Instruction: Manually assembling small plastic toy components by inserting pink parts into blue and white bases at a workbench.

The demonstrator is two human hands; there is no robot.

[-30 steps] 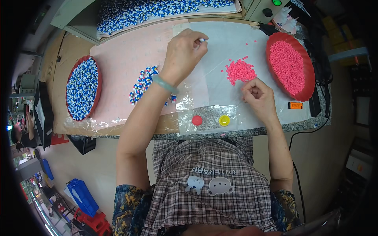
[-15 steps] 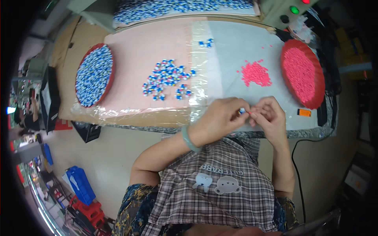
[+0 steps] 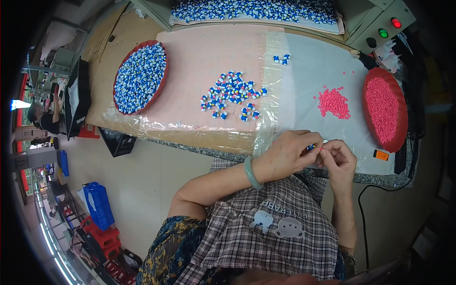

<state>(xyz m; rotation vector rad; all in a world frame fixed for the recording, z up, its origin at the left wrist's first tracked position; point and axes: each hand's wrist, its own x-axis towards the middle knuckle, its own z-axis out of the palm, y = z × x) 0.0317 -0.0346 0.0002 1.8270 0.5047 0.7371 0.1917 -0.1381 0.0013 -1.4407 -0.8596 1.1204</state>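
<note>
Near the table's front edge my left hand (image 3: 289,153), with a pale green bangle (image 3: 252,173) at its wrist, pinches a small blue-and-white piece (image 3: 310,147). Right against it, my right hand (image 3: 341,164) holds a tiny pink bit (image 3: 322,149) between thumb and forefinger, close to or touching that piece; the fingers hide the exact contact. A loose pile of pink bits (image 3: 334,103) lies beyond my right hand. To the left of it, blue-and-white pieces with pink spots (image 3: 232,90) are scattered on the pink sheet.
A red bowl (image 3: 166,76) full of blue-and-white pieces stands at left, another red bowl (image 3: 403,128) of pink bits at right. At the back, a machine (image 3: 384,21) with lit buttons has a tray of similar pieces (image 3: 251,12). An orange box (image 3: 381,155) lies front right.
The view has turned, so the table and bowls appear shifted to the right. My hands stay together, still pinching the blue-and-white piece and the pink bit.
</note>
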